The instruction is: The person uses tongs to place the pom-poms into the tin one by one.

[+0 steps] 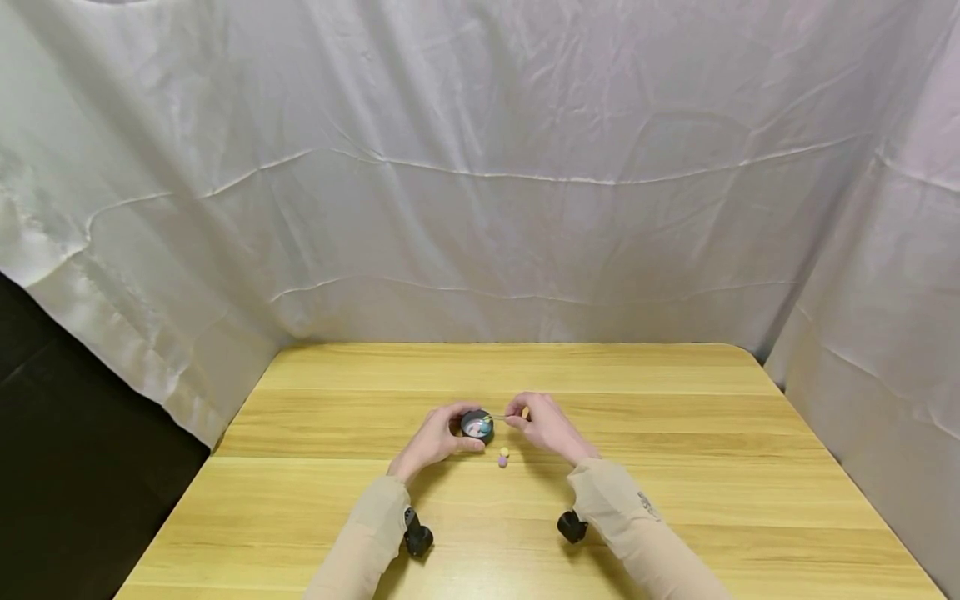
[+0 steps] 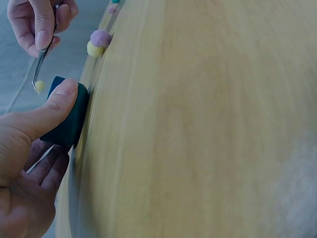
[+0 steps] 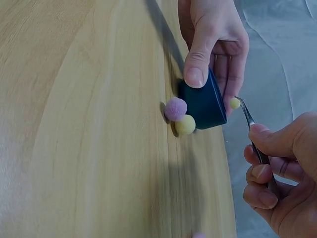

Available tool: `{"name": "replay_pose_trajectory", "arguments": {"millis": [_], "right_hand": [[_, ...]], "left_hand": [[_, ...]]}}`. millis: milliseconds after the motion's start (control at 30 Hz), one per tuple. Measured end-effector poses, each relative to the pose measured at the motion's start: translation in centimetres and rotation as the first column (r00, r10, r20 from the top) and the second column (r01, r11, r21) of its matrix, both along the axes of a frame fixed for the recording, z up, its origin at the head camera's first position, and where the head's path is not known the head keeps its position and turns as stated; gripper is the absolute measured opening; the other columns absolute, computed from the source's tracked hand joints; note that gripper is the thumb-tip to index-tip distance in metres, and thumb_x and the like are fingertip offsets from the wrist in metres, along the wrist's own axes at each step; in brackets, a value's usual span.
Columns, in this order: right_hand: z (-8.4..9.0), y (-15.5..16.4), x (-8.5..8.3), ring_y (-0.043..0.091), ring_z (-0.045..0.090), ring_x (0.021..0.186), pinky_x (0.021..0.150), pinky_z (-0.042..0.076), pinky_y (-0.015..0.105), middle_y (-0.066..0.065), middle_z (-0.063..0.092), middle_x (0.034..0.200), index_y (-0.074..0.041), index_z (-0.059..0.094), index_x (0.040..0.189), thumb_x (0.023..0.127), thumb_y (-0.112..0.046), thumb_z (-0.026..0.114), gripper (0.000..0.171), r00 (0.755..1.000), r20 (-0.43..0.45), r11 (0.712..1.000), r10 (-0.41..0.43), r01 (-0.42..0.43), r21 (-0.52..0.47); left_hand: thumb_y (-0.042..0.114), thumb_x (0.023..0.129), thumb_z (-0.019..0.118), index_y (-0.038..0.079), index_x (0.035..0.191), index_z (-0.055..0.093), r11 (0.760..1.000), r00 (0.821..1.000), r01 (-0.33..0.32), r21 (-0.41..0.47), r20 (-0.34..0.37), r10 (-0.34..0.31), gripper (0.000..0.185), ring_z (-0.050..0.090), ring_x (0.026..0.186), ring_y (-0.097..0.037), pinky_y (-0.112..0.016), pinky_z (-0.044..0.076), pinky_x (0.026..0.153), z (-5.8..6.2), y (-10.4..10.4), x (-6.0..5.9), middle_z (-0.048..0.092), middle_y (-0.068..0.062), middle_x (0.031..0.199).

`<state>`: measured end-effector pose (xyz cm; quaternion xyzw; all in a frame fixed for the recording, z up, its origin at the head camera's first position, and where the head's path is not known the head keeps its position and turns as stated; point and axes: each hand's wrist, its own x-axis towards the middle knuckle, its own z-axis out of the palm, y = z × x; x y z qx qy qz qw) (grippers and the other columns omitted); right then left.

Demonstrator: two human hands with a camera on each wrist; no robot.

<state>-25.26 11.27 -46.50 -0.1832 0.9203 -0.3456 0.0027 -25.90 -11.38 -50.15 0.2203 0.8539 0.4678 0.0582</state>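
Note:
A small dark round bowl [image 1: 477,426] [image 2: 68,119] [image 3: 204,102] stands on the wooden table [image 1: 675,467]. My left hand [image 1: 437,439] [image 2: 30,144] [image 3: 210,44] grips it, thumb on its near side. My right hand [image 1: 546,426] [image 2: 42,22] [image 3: 280,173] pinches metal tweezers [image 2: 42,62] [image 3: 250,126], whose tips hold a tiny yellow pompom [image 2: 39,86] [image 3: 235,103] over the bowl. A purple pompom [image 1: 502,461] [image 2: 100,37] [image 3: 175,109] and a yellow pompom [image 1: 505,452] [image 2: 95,48] [image 3: 185,125] lie touching each other on the table beside the bowl.
White cloth [image 1: 480,167] hangs behind and to the right of the table. Another small pompom [image 1: 526,412] lies just beyond my right hand, and a pink one [image 3: 199,235] and a teal one [image 2: 115,1] show at frame edges. Black wrist camera mounts [image 1: 417,535] sit under both forearms.

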Motion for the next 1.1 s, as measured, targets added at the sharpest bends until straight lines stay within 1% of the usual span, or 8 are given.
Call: {"name": "replay_pose_trajectory", "arguments": {"millis": [367,500,633,767,933,1100], "right_hand": [[-0.1,-0.1,-0.1,0.010,0.056,0.072,0.065,0.046,0.022,-0.001,0.067,0.087,-0.009,0.071,0.091,0.095,-0.012,0.069,0.006,1.000,0.014,1.000,0.018,-0.017,-0.014],[-0.2,0.6,-0.2,0.011,0.055,0.073,0.065,0.045,0.020,0.002,0.067,0.087,-0.007,0.071,0.091,0.095,-0.008,0.068,0.005,0.999,0.016,0.999,0.034,-0.033,-0.035],[-0.4,2.5,0.0,0.010,0.052,0.067,0.059,0.044,0.020,0.005,0.066,0.087,-0.004,0.070,0.093,0.096,-0.006,0.066,0.005,0.999,0.021,0.997,0.037,-0.036,-0.068],[-0.7,5.5,0.4,0.006,0.047,0.061,0.053,0.041,0.019,0.006,0.065,0.086,-0.001,0.069,0.094,0.096,-0.006,0.064,0.007,0.999,0.017,0.996,0.045,-0.044,-0.078],[-1.2,9.2,1.1,0.002,0.045,0.060,0.053,0.041,0.018,0.006,0.065,0.084,-0.002,0.069,0.091,0.094,-0.003,0.065,0.005,0.997,-0.004,0.995,0.080,-0.080,-0.057],[-2.0,11.6,1.5,0.001,0.044,0.062,0.056,0.041,0.018,0.003,0.066,0.085,-0.005,0.070,0.090,0.094,-0.005,0.067,0.005,0.996,-0.008,0.996,0.091,-0.091,-0.016]], "left_hand": [[0.015,0.082,0.084,0.001,0.137,0.058,1.000,1.000,0.003,0.015,0.002,-0.003,0.063,0.063,0.120,-0.032,-0.051,0.050,0.104,-0.1,0.0,0.0,0.066,-0.018,0.132],[0.015,0.082,0.084,0.002,0.137,0.058,1.000,1.000,0.000,0.018,0.001,0.000,0.063,0.064,0.119,-0.032,-0.051,0.051,0.103,-0.1,0.0,0.1,0.066,-0.017,0.132],[0.015,0.082,0.084,0.003,0.138,0.059,1.000,1.000,-0.005,0.018,0.007,0.005,0.063,0.064,0.119,-0.032,-0.050,0.051,0.103,-0.2,0.0,0.1,0.066,-0.018,0.133],[0.015,0.082,0.084,0.002,0.138,0.058,1.000,1.000,0.000,0.018,0.008,0.000,0.064,0.064,0.119,-0.034,-0.051,0.051,0.104,-0.2,0.0,0.1,0.065,-0.019,0.133],[0.015,0.081,0.085,0.003,0.137,0.059,1.000,1.000,-0.005,0.017,0.006,0.005,0.063,0.064,0.119,-0.033,-0.051,0.050,0.104,-0.2,0.0,0.1,0.065,-0.018,0.132],[0.015,0.081,0.085,0.004,0.137,0.059,1.000,1.000,-0.012,0.003,0.005,0.012,0.062,0.064,0.119,-0.031,-0.048,0.051,0.104,-0.2,-0.1,0.2,0.066,-0.016,0.132]]}}
